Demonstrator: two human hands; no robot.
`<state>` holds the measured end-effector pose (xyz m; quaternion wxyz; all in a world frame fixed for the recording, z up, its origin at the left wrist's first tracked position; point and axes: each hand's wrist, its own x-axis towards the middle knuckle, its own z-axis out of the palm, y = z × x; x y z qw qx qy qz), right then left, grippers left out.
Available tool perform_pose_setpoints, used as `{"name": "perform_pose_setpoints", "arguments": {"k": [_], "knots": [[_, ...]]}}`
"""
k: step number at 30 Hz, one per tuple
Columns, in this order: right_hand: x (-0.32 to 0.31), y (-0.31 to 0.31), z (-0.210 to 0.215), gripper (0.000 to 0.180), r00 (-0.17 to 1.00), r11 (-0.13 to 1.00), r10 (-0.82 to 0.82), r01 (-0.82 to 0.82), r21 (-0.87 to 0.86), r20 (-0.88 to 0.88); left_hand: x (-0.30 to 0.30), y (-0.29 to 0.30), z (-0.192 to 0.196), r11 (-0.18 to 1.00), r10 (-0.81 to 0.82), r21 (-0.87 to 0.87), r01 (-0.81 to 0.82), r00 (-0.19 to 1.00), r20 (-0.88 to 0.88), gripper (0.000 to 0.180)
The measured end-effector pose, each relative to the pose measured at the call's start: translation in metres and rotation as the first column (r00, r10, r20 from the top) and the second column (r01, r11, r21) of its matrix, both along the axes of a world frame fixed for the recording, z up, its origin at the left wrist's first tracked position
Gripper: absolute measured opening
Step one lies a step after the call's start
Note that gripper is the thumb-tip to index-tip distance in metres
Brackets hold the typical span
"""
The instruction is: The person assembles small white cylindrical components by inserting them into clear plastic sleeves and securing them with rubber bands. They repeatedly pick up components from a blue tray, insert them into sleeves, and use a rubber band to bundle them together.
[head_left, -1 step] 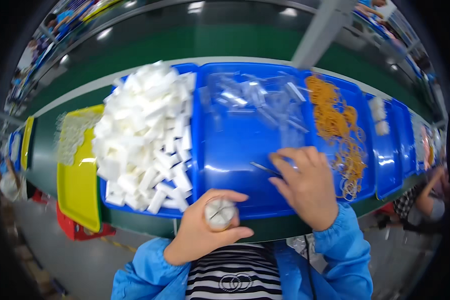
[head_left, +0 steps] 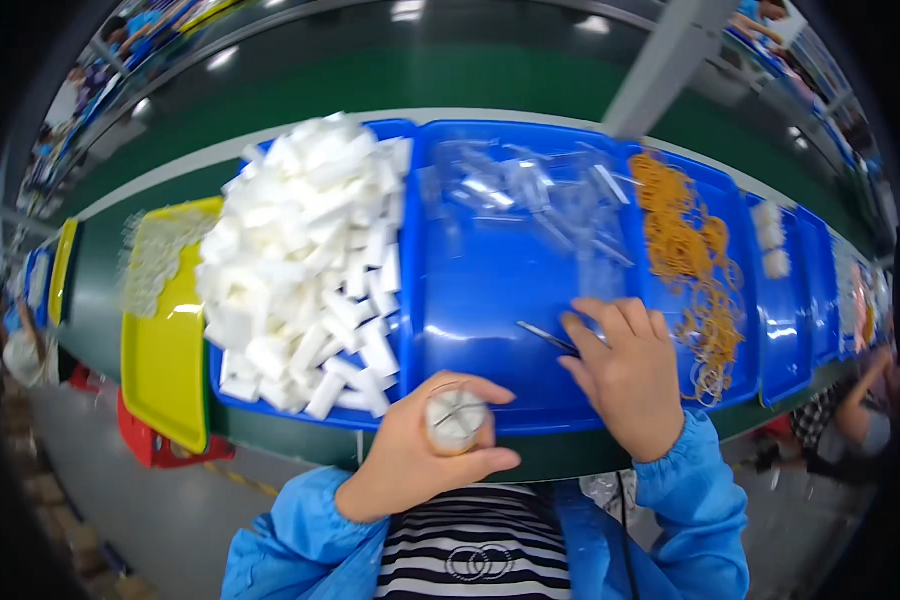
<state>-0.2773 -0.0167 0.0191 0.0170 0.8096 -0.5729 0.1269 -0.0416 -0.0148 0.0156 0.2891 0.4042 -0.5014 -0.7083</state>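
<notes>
My left hand (head_left: 410, 450) is curled around a white round bundle (head_left: 456, 421), seen end-on, whose top is split by dark lines into wedge-like pieces. It is at the front edge of the middle blue tray (head_left: 490, 380). My right hand (head_left: 630, 375) pinches a thin grey pointed tool (head_left: 545, 335), perhaps tweezers, above the right part of that tray. Most of the tool is hidden by the fingers. Clear plastic strips (head_left: 530, 185) lie loose at the tray's far side. Just right of my right hand, orange rubber bands (head_left: 685, 240) are heaped in another blue tray.
White foam-like blocks (head_left: 310, 240) are piled high in the left blue tray. A yellow tray (head_left: 165, 375) farther left holds clear small pieces (head_left: 160, 260). More blue trays (head_left: 785, 340) run to the right. A grey post (head_left: 670, 65) rises behind. Other people are at both sides.
The whole view has shifted slightly, so trays and hands appear a little farther right. Both hands keep their grips, and their place over the tray looks nearly the same.
</notes>
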Motion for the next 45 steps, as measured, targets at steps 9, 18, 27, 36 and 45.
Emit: {"name": "perform_pose_setpoints", "arguments": {"k": [9,18,27,36,45], "knots": [[0.011,-0.010,0.008,0.012,0.360,0.912,-0.399,0.065,0.404,0.843,-0.002,0.005,-0.010,0.982,0.015,-0.190,-0.001,0.997,0.072,0.043],[0.037,0.022,0.025,0.035,-0.039,0.935,-0.161,-0.326,0.140,0.986,0.003,0.000,-0.009,0.961,-0.086,-0.253,0.115,0.989,0.123,0.042],[0.036,0.009,0.021,0.024,0.013,0.904,-0.291,-0.322,0.280,0.957,0.004,-0.003,0.000,0.904,-0.158,0.363,0.227,0.965,-0.209,0.037],[0.041,0.015,0.024,0.020,0.477,0.977,-0.047,-0.160,0.140,0.878,-0.001,0.001,0.002,0.912,-0.149,0.374,0.169,0.985,-0.084,0.036],[0.039,0.021,0.027,0.017,0.426,0.992,-0.095,-0.038,0.123,0.900,-0.003,0.004,0.005,0.871,-0.049,0.463,0.163,0.967,-0.248,0.050]]}}
